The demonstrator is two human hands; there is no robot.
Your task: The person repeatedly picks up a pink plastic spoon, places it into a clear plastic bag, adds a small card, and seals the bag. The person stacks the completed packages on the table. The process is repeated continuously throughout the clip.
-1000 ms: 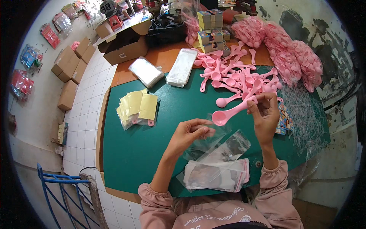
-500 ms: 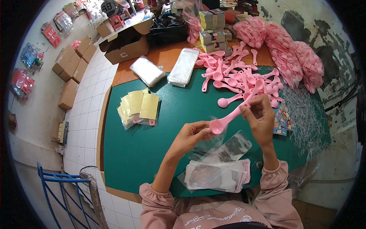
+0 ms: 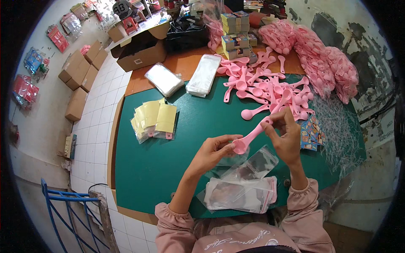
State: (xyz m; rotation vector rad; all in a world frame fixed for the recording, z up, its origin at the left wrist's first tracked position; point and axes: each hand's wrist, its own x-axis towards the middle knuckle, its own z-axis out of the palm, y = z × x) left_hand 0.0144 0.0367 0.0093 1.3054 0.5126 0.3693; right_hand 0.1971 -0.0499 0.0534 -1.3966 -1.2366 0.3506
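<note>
Gripping with right hand and left hand, both with fingers closed, on the near side of the spoon heap. Spread beneath that heap, a green tabletop. Bulging beyond the heap to its right, pink-filled bags, probably put there to free working room. Toward the near edge from the heap, fanned clear bags, seemingly for a short reach. Well left of the heap, yellow-card packets, apart, likely against mixing. Just nearer than the heap, a thin film pouch at the left fingers and a pink spoon: handle end pinched at right, bowl against left fingertips, apparently for steadiness; inside the film or not, impossible to tell.
</note>
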